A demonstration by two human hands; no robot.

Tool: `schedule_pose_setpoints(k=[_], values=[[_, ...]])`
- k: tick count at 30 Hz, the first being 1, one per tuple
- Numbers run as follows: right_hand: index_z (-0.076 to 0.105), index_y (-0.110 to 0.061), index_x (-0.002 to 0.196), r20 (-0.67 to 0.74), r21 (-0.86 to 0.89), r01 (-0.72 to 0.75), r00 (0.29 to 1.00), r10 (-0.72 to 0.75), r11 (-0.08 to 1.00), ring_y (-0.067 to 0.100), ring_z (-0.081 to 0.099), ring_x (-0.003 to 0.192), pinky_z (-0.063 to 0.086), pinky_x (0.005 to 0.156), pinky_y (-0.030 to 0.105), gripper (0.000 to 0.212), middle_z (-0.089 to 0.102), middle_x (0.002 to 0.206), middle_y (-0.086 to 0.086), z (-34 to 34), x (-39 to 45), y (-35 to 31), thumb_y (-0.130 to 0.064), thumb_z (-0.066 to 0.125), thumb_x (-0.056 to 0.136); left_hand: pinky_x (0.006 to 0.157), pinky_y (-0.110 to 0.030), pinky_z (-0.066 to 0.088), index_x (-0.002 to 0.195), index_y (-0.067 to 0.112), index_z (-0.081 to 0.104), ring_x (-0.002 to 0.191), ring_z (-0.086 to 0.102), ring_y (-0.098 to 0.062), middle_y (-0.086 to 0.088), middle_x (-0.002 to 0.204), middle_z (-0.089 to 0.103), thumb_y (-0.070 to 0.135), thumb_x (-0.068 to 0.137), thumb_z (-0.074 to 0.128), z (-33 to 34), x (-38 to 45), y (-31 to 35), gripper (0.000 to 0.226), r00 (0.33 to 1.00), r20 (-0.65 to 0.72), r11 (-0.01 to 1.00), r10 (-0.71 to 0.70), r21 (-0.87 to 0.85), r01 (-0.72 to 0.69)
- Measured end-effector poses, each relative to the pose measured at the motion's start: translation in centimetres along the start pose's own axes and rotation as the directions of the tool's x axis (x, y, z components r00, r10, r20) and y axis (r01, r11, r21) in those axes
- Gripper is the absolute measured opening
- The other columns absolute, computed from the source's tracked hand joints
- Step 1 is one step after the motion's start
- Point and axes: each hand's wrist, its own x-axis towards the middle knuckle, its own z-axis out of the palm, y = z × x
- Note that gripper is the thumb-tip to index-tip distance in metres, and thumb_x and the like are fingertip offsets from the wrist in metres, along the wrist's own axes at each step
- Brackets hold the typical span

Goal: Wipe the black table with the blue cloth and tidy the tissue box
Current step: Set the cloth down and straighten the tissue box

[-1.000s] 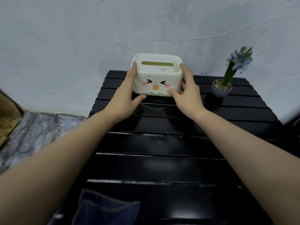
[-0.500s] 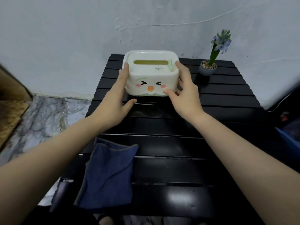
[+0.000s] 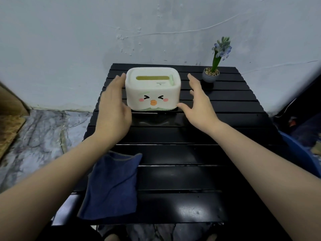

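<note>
Releasing is what the head view shows: half a second ago both hands were clamped on the tissue box (image 3: 152, 88); now the left hand (image 3: 113, 108) and right hand (image 3: 199, 103) are spread off its sides. Left fingers (image 3: 119, 80) are apart and blurred, just beside the box's 9 o'clock wall; whether the tips are touching it cannot be told. Right fingers (image 3: 194, 80) are splayed at the box's 3 o'clock with a clear gap; only the thumb tip sits at or near the lower front corner. Nothing is gripped by either hand.

The box is seated flat on the black counter (image 3: 217, 122), toward the counter's 12 o'clock edge near the wall, face print turned to the wearer, slot up. It is read as square to the slats. The potted flower (image 3: 211, 75) stands apart at the box's 2 o'clock, undisturbed.

The blue cloth (image 3: 112, 185) lies loose at the counter's 7 o'clock, partly overhanging the near-left edge, untouched by either hand.

Judgement: box placement is likely finished. Whether wiping is done cannot be told; sheen is seen on the near slats, but that is inconclusive. If wiping is pending, the cloth is nearest the left hand.
</note>
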Motion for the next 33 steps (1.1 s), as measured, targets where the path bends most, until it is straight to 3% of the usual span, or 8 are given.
schedule_pose_setpoints(k=[4,8,12,16,19,23,28,33], values=[[0.033,-0.025,0.152,-0.118,-0.142,0.023,0.992,-0.040,0.990,0.018,0.045,0.138,0.043,0.112,0.039,0.064,0.044,0.154,-0.002,-2.8,-0.3,1.2,-0.017,0.064,0.097,0.098,-0.042,0.043,0.132,0.010,0.048,0.113,0.054,-0.025,-0.004,0.130,0.054,0.003,0.085,0.055,0.5,0.5,3.3,0.048,0.980,-0.135,0.988,0.146,-0.022,-0.150],[0.049,-0.021,0.139,-0.172,-0.277,0.007,0.984,-0.056,0.961,0.022,0.053,0.123,0.049,0.098,0.041,0.043,0.055,0.134,0.001,-5.2,0.8,2.6,-0.019,0.061,0.098,0.090,-0.032,0.044,0.121,0.010,0.057,0.105,0.056,-0.021,-0.003,0.116,0.059,0.007,0.087,0.057,3.0,1.3,7.8,0.033,0.964,-0.053,0.959,0.261,-0.099,-0.265],[0.054,-0.023,0.132,-0.171,-0.382,-0.028,0.984,-0.041,0.924,0.028,0.051,0.122,0.049,0.096,0.045,0.037,0.052,0.129,0.006,-6.7,3.2,4.2,-0.021,0.061,0.096,0.088,-0.030,0.042,0.113,0.010,0.059,0.098,0.054,-0.021,-0.003,0.107,0.058,0.008,0.089,0.056,6.5,2.4,10.5,0.024,0.941,0.039,0.936,0.336,-0.125,-0.329],[0.048,-0.030,0.141,-0.080,-0.430,-0.076,0.996,0.046,0.900,0.035,0.043,0.127,0.044,0.103,0.047,0.047,0.043,0.136,0.011,-6.9,6.0,6.0,-0.027,0.063,0.096,0.091,-0.039,0.046,0.119,0.012,0.057,0.105,0.055,-0.023,-0.004,0.115,0.057,0.013,0.090,0.056,10.7,3.3,10.7,0.029,0.912,0.242,0.943,0.331,-0.103,-0.315],[0.038,-0.038,0.151,0.014,-0.453,-0.084,0.995,0.102,0.887,0.042,0.033,0.138,0.034,0.115,0.051,0.061,0.026,0.155,0.017,-6.5,8.3,7.4,-0.031,0.064,0.097,0.098,-0.044,0.046,0.131,0.013,0.053,0.120,0.052,-0.026,-0.006,0.133,0.054,0.020,0.093,0.055,13.4,3.2,9.9,0.039,0.863,0.398,0.946,0.312,-0.042,-0.323],[0.030,-0.045,0.155,0.057,-0.420,-0.130,0.984,0.169,0.898,0.044,0.015,0.150,0.024,0.121,0.054,0.064,0.002,0.167,0.019,-6.0,11.1,8.9,-0.034,0.061,0.100,0.116,-0.043,0.032,0.144,0.013,0.045,0.143,0.035,-0.029,-0.010,0.154,0.040,0.032,0.099,0.050,15.5,2.8,8.9,0.049,0.803,0.525,0.932,0.282,0.050,-0.360],[0.053,-0.032,0.134,-0.046,-0.328,-0.099,0.995,0.088,0.939,0.038,0.038,0.129,0.040,0.111,0.049,0.042,0.033,0.142,0.014,-5.5,12.6,9.8,-0.014,0.058,0.096,0.120,-0.042,0.023,0.144,0.015,0.046,0.146,0.030,-0.029,-0.009,0.155,0.039,0.036,0.100,0.046,16.4,2.2,8.4,0.048,0.789,0.561,0.929,0.252,0.089,-0.359],[0.055,-0.031,0.128,-0.041,-0.247,-0.018,0.999,0.008,0.969,0.036,0.040,0.125,0.038,0.109,0.038,0.038,0.035,0.132,0.011,-4.8,11.3,8.6,-0.013,0.059,0.095,0.110,-0.045,0.037,0.132,0.016,0.057,0.133,0.046,-0.030,-0.008,0.144,0.052,0.034,0.098,0.045,15.9,2.0,8.3,0.041,0.805,0.534,0.939,0.258,0.058,-0.339]])
